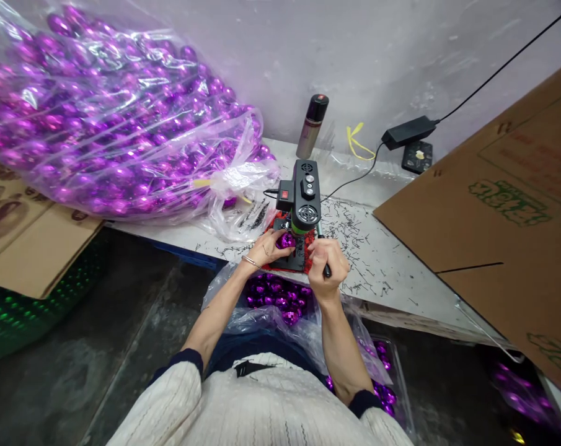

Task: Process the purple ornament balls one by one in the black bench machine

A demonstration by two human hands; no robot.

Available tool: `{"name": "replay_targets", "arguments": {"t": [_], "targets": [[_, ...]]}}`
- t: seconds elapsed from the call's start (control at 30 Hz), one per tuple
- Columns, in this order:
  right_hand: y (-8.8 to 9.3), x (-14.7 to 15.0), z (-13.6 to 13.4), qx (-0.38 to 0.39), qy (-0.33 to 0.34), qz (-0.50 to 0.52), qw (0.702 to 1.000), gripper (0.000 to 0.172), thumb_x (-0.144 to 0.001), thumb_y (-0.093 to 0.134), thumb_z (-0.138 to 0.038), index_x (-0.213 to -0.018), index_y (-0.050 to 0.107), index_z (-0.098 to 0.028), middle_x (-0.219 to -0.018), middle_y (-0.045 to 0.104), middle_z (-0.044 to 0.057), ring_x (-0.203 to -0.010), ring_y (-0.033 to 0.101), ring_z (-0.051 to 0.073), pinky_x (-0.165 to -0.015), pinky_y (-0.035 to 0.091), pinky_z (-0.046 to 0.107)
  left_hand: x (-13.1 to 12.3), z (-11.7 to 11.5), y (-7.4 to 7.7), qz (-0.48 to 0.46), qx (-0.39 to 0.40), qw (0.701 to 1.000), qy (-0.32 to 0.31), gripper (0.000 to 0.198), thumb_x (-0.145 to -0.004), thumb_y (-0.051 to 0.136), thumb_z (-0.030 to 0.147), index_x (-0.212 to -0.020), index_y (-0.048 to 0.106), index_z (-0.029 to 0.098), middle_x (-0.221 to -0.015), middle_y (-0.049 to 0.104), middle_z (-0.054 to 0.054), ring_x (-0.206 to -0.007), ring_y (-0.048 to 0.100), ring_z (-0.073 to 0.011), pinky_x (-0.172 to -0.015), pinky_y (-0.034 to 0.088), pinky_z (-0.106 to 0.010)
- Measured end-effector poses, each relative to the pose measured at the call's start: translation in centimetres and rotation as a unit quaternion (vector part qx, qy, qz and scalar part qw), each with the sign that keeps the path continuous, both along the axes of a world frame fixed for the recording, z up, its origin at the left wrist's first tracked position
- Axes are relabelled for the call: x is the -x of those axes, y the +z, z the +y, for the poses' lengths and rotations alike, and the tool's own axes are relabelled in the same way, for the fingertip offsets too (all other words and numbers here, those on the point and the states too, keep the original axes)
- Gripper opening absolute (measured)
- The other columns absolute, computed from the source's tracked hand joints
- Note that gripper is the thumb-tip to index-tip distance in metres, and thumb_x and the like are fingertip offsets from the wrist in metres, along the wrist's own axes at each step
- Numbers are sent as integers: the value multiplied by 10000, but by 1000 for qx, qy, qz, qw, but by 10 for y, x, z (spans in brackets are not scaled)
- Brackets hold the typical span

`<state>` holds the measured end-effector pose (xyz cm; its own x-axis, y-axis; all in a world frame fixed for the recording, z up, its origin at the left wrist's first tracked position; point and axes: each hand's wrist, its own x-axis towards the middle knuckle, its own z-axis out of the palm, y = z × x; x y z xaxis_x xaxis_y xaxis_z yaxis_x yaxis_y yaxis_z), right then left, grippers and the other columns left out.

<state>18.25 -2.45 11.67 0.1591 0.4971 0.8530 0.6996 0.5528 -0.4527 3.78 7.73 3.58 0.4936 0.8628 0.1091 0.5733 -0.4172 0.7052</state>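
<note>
A small black bench machine [303, 197] with a red switch stands on a red and black base at the table's front edge. My left hand [269, 246] is closed on a shiny purple ball [287, 240] and holds it under the machine's head. My right hand [325, 260] grips the machine's black lever handle [327, 271] at its right side. On my lap lies a clear plastic bag [280, 297] with several more purple balls.
A big clear bag of purple balls [108, 118] fills the left of the white table [377, 254]. Black wire scraps litter the tabletop. A spray can [312, 126] and a power adapter [408, 132] stand at the back. Cardboard sheets [503, 210] lean at right.
</note>
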Motion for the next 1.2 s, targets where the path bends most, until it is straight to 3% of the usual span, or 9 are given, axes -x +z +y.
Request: {"name": "replay_targets", "arguments": {"t": [0.2, 0.3, 0.43, 0.63, 0.97, 1.2], "targets": [[1, 0, 0, 0, 6, 6, 1000, 253, -966, 459, -109, -755, 534, -226, -722, 621, 10, -688, 610, 141, -641, 460, 294, -16, -14, -22, -74, -65, 995, 27, 660, -798, 808, 510, -1355, 609, 218, -1169, 659, -105, -1085, 670, -289, -972, 546, -419], [0, -1, -1, -2, 11, 3, 1000, 249, -960, 466, -100, -757, 542, -224, -722, 628, 7, -694, 618, 140, -640, 465, 289, -20, -24, -37, -127, -95, 986, 61, 662, -838, 781, 513, -1372, 569, 184, -1210, 689, -126, -1127, 675, -291, -999, 530, -439], [-1, -2, -1, -5, 11, 4, 1000, 244, -953, 473, -96, -757, 548, -221, -717, 627, 4, -697, 624, 141, -631, 468, 287, -19, -28, -48, -129, -124, 982, 56, 623, -882, 731, 533, -1369, 575, 175, -1235, 717, -139, -1129, 689, -286, -1012, 514, -441], [-6, 0, -1, -9, 8, 16, 1000, 237, -953, 481, -100, -759, 542, -221, -709, 613, -1, -694, 622, 140, -641, 474, 289, -16, -24, -51, -109, -138, 984, 30, 670, -910, 689, 552, -1421, 541, 146, -1259, 714, -157, -1133, 684, -287, -1020, 490, -435], [-49, 2, 0, -20, 2, 34, 999, 245, -996, 441, -206, -783, 561, -219, -759, 634, 19, -705, 626, 152, -647, 502, 307, -17, -25, -53, -122, -115, 985, 32, 638, -920, 669, 559, -1404, 552, 160, -1270, 707, -154, -1137, 671, -293, -1037, 460, -450], [-56, 3, 1, -23, -3, 49, 999, 281, -1021, 419, -262, -775, 549, -223, -765, 623, 21, -698, 613, 150, -652, 497, 316, -18, -26, -54, -135, -114, 984, 36, 629, -913, 667, 578, -1382, 572, 171, -1264, 709, -148, -1158, 669, -297, -1036, 469, -456]]}}
